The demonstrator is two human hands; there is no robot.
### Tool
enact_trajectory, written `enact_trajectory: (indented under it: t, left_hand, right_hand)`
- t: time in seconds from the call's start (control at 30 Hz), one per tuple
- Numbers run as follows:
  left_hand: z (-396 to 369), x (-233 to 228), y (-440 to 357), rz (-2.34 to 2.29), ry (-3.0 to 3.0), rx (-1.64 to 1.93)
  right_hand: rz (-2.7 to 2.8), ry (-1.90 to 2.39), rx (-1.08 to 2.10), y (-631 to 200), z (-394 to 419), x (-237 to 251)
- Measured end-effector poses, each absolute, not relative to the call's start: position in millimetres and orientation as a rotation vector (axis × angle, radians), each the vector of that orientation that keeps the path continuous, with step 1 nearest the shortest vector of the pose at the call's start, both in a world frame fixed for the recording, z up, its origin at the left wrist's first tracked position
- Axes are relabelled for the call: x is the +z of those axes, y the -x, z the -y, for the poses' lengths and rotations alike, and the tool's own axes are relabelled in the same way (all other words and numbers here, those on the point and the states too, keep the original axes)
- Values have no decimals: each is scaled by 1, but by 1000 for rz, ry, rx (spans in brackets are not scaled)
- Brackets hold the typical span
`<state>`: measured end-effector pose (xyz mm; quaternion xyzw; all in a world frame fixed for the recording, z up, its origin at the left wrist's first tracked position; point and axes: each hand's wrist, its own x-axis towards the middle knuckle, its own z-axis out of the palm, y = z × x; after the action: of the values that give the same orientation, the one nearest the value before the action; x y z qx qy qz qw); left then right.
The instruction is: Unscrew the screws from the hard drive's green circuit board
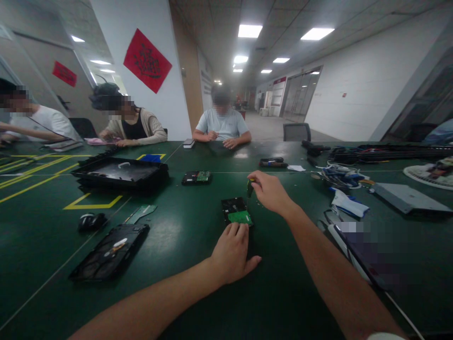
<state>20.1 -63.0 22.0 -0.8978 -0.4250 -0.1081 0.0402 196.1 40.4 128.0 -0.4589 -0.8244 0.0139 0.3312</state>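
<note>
From the head view, one hard drive (236, 211) lies circuit side up on the green table (198, 293), its green board facing the camera. The left hand (231, 252) rests flat at the drive's near edge, fingertips (238, 229) touching it, thumb spread to the side, palm down and gripping nothing. The right hand (271, 191) hovers just beyond and to the right of the drive, its fingers curled around a small dark tool (249, 187), probably a screwdriver, though it is too small to be sure; the tip points down toward the table beside the drive's far corner.

A second drive (197, 177) with a green board sits farther off, well apart. To the left are two black laptop parts: one open base (110, 252) near the camera and one stack of black shells (120, 172) farther away. One computer mouse (91, 221) lies between them. On the right lie one grey flat case (406, 197) and a tangle of cables (341, 174).

Three people sit at the far side: one in a light blue shirt (222, 123), one in a beige cardigan (132, 125), and one in a white shirt (38, 123).
</note>
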Motion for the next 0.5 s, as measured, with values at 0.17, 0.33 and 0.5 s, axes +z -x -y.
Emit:
enact_trajectory:
  t: [0.17,0.33,0.5]
  left_hand:
    - [63,23,-20,1285,2751,-315]
    - [62,21,-19,1293,2748,-346]
    - [61,21,-19,1284,2754,-345]
  right_hand:
    - [2133,1215,54,-196,-41,128]
    - [2131,1182,15,-197,-42,127]
    - [2122,1186,-11,-197,-41,129]
